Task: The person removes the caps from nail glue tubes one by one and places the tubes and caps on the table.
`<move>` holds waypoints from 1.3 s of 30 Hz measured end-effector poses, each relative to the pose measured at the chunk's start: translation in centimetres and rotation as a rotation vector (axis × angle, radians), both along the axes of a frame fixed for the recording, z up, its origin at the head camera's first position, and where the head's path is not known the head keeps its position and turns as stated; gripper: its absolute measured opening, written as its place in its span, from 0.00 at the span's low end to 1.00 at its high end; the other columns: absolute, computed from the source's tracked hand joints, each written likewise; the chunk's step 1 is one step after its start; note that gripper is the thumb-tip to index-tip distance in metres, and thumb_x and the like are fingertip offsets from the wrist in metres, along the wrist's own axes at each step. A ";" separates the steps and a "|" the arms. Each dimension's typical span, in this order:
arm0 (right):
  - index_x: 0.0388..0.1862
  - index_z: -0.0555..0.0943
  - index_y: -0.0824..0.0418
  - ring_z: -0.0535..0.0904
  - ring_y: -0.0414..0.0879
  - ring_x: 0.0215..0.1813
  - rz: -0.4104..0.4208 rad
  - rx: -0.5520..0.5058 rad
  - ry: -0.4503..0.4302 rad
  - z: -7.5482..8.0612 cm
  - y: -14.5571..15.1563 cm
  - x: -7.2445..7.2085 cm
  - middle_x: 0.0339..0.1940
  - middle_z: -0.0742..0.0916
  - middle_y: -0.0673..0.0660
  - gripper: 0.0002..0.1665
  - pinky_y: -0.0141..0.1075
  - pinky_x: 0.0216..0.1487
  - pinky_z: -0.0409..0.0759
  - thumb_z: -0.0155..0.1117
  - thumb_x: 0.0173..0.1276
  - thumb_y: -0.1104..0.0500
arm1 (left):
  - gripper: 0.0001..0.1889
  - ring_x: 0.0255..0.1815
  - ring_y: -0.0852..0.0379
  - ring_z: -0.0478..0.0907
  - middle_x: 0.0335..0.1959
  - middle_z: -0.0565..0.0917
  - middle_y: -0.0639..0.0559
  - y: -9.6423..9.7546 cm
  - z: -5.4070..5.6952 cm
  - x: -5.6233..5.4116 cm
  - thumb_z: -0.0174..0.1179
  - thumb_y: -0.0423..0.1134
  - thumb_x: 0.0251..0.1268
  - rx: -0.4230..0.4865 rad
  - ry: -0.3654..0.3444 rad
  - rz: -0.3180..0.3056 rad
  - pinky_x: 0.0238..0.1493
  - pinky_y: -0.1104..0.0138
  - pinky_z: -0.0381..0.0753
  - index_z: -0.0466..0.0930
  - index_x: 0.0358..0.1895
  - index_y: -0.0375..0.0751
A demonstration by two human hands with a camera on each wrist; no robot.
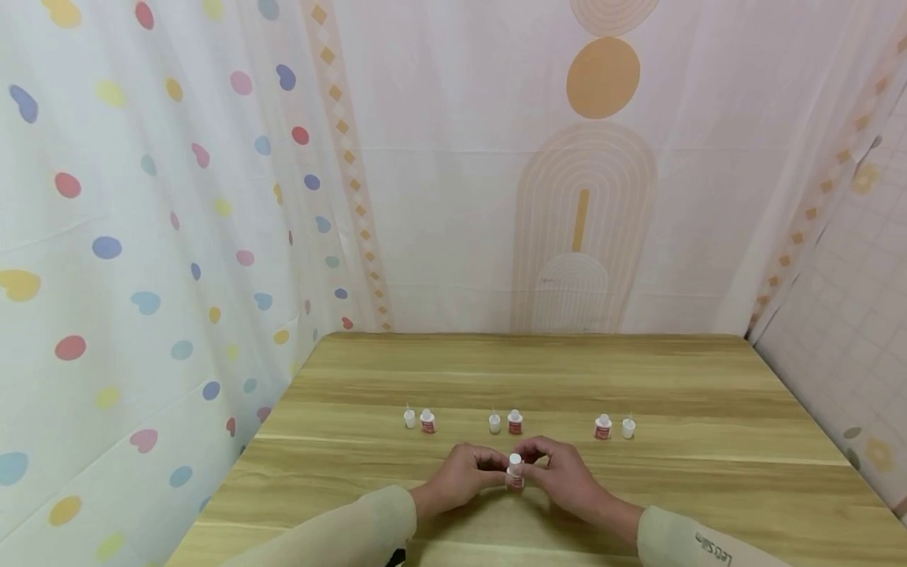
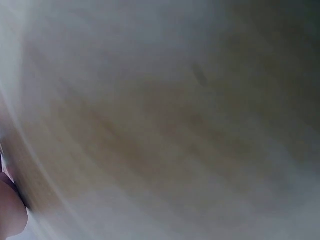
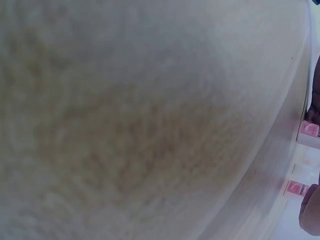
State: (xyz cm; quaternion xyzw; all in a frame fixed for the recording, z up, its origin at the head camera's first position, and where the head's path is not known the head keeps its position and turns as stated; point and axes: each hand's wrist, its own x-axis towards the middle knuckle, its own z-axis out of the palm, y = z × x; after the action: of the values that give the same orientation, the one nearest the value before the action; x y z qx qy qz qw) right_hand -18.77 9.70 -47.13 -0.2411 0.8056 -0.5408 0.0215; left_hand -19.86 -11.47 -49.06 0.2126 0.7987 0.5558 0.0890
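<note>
In the head view a small white bottle with a red label and a white cap (image 1: 515,460) stands upright between both hands, near the table's front. My left hand (image 1: 460,475) pinches it from the left, thumb in front on the label. From the right, my right hand (image 1: 567,480) grips it with thumb and index finger close under the cap. Other fingertips are hidden behind the bottle. A fingertip (image 2: 12,210) shows at the left wrist view's edge. Red-labelled bottles (image 3: 297,188) and fingers appear at the right wrist view's edge; the rest is blurred.
Beyond the hands, three similar uncapped bottles stand in a row: left (image 1: 428,421), middle (image 1: 515,423) and right (image 1: 603,428). Beside each stands an upturned white cap (image 1: 409,418) with a thin stem. Patterned curtains (image 1: 453,197) border the wooden table (image 1: 708,472).
</note>
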 end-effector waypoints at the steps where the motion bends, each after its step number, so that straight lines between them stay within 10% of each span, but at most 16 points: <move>1: 0.44 0.85 0.57 0.80 0.43 0.44 -0.015 -0.002 -0.005 0.0 0.0 0.0 0.39 0.86 0.47 0.11 0.35 0.44 0.78 0.70 0.66 0.53 | 0.06 0.41 0.61 0.83 0.35 0.89 0.56 0.0 0.0 0.0 0.71 0.37 0.60 0.003 -0.003 0.001 0.46 0.69 0.79 0.90 0.40 0.44; 39: 0.44 0.84 0.54 0.80 0.42 0.45 -0.003 0.019 0.020 -0.3 0.0 -0.1 0.38 0.85 0.44 0.08 0.37 0.47 0.77 0.68 0.68 0.54 | 0.06 0.41 0.60 0.84 0.37 0.89 0.54 0.0 0.4 0.1 0.70 0.36 0.60 0.022 -0.032 -0.013 0.45 0.70 0.79 0.90 0.41 0.43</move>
State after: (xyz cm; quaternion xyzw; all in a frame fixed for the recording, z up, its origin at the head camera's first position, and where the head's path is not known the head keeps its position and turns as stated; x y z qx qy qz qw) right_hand -18.87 9.66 -47.44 -0.2449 0.8111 -0.5310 0.0149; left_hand -19.80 -11.49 -48.68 0.2099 0.7896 0.5674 0.1030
